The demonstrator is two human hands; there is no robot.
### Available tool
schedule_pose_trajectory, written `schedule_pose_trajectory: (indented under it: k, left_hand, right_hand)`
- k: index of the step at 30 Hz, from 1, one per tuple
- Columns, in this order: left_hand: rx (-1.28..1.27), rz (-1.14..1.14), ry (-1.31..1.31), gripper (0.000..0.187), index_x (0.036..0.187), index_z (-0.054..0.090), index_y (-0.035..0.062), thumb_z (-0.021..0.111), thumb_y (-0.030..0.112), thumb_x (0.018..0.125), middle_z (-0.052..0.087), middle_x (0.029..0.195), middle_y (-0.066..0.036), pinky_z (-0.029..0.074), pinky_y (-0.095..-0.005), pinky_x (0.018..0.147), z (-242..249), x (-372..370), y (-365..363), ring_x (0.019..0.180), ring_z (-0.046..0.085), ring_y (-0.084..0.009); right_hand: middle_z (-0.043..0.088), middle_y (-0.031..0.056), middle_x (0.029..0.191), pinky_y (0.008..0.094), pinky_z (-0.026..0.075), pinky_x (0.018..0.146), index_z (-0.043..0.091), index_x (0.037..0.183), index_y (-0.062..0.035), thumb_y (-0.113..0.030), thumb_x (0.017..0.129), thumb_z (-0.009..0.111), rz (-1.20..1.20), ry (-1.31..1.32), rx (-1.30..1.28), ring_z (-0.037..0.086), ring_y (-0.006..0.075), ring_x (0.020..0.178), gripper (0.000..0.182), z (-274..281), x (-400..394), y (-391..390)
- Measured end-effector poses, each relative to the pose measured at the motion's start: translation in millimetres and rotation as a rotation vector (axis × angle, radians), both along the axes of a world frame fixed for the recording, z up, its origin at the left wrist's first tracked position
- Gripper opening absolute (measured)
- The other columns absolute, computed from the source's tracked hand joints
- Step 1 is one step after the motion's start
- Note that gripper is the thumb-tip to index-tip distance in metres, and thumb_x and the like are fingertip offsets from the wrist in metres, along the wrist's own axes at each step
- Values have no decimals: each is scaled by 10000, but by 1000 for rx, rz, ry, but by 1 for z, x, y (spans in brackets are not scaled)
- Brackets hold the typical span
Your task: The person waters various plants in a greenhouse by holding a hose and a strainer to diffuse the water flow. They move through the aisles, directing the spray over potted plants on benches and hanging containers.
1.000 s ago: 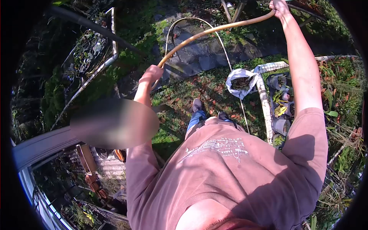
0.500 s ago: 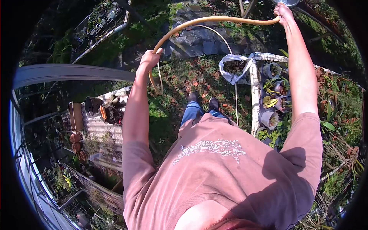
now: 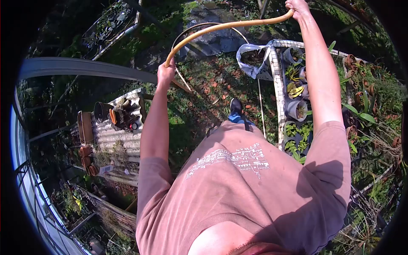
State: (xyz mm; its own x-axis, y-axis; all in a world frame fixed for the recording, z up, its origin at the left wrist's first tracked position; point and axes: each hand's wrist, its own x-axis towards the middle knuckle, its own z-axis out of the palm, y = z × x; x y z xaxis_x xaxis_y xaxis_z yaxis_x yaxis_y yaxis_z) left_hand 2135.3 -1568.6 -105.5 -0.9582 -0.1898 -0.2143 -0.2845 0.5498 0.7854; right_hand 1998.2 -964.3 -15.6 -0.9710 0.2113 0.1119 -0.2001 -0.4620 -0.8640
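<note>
A yellow-orange garden hose arches between my two hands. My left hand is closed round it at the left, where the hose bends down and trails toward the ground. My right hand grips the hose near its end, at the top edge of the view. The tip beyond the right fist is out of view. A thinner, paler stretch of hose runs behind the arch and down past the white plastic bag.
On the right, a mesh-edged bench bears potted plants. Corrugated sheeting with pots lies to the left, below a grey beam. Leaf litter covers the path around my shoe.
My right hand has moved left and slightly up, and the spray at its hose end has left the view. My left hand has shifted slightly left and down. One shoe now shows instead of two.
</note>
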Motion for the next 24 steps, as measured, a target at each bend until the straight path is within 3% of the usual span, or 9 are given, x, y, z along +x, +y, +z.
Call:
schedule_pose_trajectory:
  k: [3, 8, 10, 13, 14, 20, 21, 23, 24]
  left_hand:
    - [71, -70, 103, 531, 712, 618, 80, 592, 552, 955, 542, 657, 27, 382, -278, 572, 8, 30, -2, 611, 475, -85]
    - [230, -51, 56, 319, 862, 711, 40, 665, 340, 962, 571, 693, 50, 403, -259, 588, -14, 89, -16, 647, 484, -47]
    - [140, -35, 26, 297, 893, 736, 46, 695, 337, 937, 565, 677, 51, 394, -260, 573, -22, 108, -21, 631, 483, -49]
    - [165, -102, 61, 305, 902, 738, 31, 715, 335, 916, 553, 653, 41, 387, -269, 567, -29, 120, -22, 616, 472, -55]
    - [185, -117, 76, 311, 900, 736, 24, 719, 334, 911, 549, 645, 36, 385, -273, 566, -31, 122, -21, 611, 468, -57]
    - [60, -211, 115, 318, 886, 716, 6, 716, 323, 910, 508, 597, 37, 360, -292, 522, 9, 148, 6, 577, 441, -51]
    - [28, -237, 95, 316, 884, 716, 8, 714, 323, 911, 504, 591, 41, 359, -295, 516, 15, 148, 13, 571, 440, -51]
    - [-42, -390, 139, 296, 891, 715, 21, 691, 314, 929, 502, 578, 39, 353, -295, 504, 19, 147, 30, 556, 436, -49]
    - [-5, -341, 143, 291, 901, 718, 24, 687, 312, 932, 505, 580, 37, 353, -296, 503, 11, 147, 38, 551, 434, -52]
  right_hand:
    - [461, -4, 631, 260, 380, 400, 537, 913, -111, -96, 936, 551, -55, 22, -56, 454, 130, 474, 31, 6, 42, -19]
    - [455, -1, 657, 258, 367, 398, 524, 926, -100, -57, 944, 537, -105, -56, 93, 440, 115, 482, 49, 11, 109, -44]
    - [444, -3, 668, 253, 369, 403, 522, 931, -91, -39, 949, 519, -134, -63, 42, 425, 104, 482, 56, 13, 132, -50]
    - [461, 10, 674, 253, 380, 413, 529, 944, -91, -42, 936, 544, 55, -31, -33, 433, 108, 486, 52, 19, 165, -43]
    - [482, 17, 684, 261, 401, 426, 535, 953, -87, -45, 928, 557, -39, -37, 30, 453, 116, 495, 54, 21, 171, -41]
    - [513, 19, 722, 278, 471, 456, 550, 981, -76, -30, 895, 617, 29, 80, 8, 523, 138, 540, 118, 18, 174, -12]
    - [429, 3, 678, 198, 298, 394, 446, 939, -71, -34, 971, 513, -180, -222, 116, 378, 57, 491, 83, 59, 197, -50]
    - [443, 8, 701, 193, 324, 387, 441, 974, -86, -63, 978, 526, -259, -246, 119, 405, 55, 503, 88, 57, 208, -59]
    - [446, 9, 704, 196, 327, 382, 441, 983, -87, -67, 978, 525, -235, -260, 108, 408, 56, 506, 87, 61, 219, -64]
